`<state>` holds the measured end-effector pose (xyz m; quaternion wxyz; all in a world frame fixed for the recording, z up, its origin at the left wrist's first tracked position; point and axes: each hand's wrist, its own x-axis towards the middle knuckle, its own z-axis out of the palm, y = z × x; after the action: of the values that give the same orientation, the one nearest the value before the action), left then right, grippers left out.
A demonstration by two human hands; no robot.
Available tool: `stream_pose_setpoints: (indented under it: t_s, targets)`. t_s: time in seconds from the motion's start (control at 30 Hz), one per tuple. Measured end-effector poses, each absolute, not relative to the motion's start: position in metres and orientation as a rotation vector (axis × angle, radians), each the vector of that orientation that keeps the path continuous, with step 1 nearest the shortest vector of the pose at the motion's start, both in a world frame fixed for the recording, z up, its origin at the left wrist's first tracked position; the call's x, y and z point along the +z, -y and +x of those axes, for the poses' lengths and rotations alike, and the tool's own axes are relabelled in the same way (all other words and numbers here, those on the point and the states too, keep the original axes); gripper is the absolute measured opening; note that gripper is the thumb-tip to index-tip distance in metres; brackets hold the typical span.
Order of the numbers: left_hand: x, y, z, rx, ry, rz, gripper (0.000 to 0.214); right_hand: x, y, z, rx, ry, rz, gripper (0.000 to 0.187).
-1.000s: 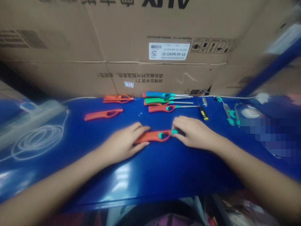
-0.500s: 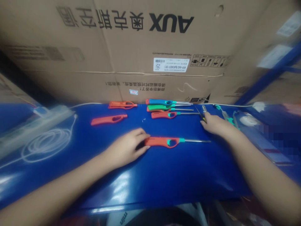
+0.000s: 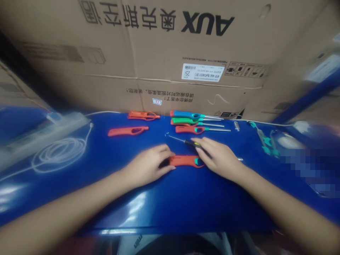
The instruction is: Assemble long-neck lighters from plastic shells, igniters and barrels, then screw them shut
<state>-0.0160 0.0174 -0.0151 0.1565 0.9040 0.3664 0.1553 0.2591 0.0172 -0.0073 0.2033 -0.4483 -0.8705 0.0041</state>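
My left hand (image 3: 152, 164) pinches the handle end of a red long-necked lighter (image 3: 183, 161) lying flat on the blue table. A thin screwdriver (image 3: 189, 142) with a black and yellow handle is gripped in my right hand (image 3: 219, 154). Its shaft points left, just above and beyond the lighter, toward some tiny pale pieces (image 3: 166, 134). My right hand covers most of the lighter's metal neck; only the tip shows past it. Behind lie several more lighters, among them a blue one (image 3: 186, 114), a green one (image 3: 183, 121) and a red one (image 3: 189, 130).
Two orange-red handle shells (image 3: 129, 131) (image 3: 143, 115) lie at the back left. A power strip (image 3: 63, 129) and a coiled white cable (image 3: 60, 154) are at the left. Green-and-clear parts (image 3: 265, 141) and a small metal piece (image 3: 236, 125) sit at the right. A cardboard box (image 3: 159, 53) closes off the back.
My right hand has come left from the back right with the screwdriver, now over the lighter's neck. My left hand keeps its hold on the red lighter. The camera view has shifted slightly.
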Motion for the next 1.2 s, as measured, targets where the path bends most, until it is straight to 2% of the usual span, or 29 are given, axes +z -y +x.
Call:
stream_pose_setpoints:
  t_s: [0.43, 0.73, 0.97, 1.2]
  targets:
    - [-0.018, -0.018, -0.012, 0.559, -1.029, 2.539, 0.030, -0.027, -0.028, 0.248, 0.339, 2.292, -1.270, 0.035]
    - [-0.028, -0.016, -0.002, 0.648, -0.969, 2.468, 0.037, 0.006, -0.022, 0.263, 0.685, 1.424, -1.186, 0.022]
    - [-0.028, -0.003, 0.005, 0.676, -0.926, 2.374, 0.050, 0.013, -0.023, 0.262, 1.102, 1.164, -1.019, 0.027]
    - [-0.024, -0.002, 0.007, 0.852, -0.918, 2.124, 0.032, 0.009, -0.018, 0.254, 1.308, 1.162, -0.995, 0.029]
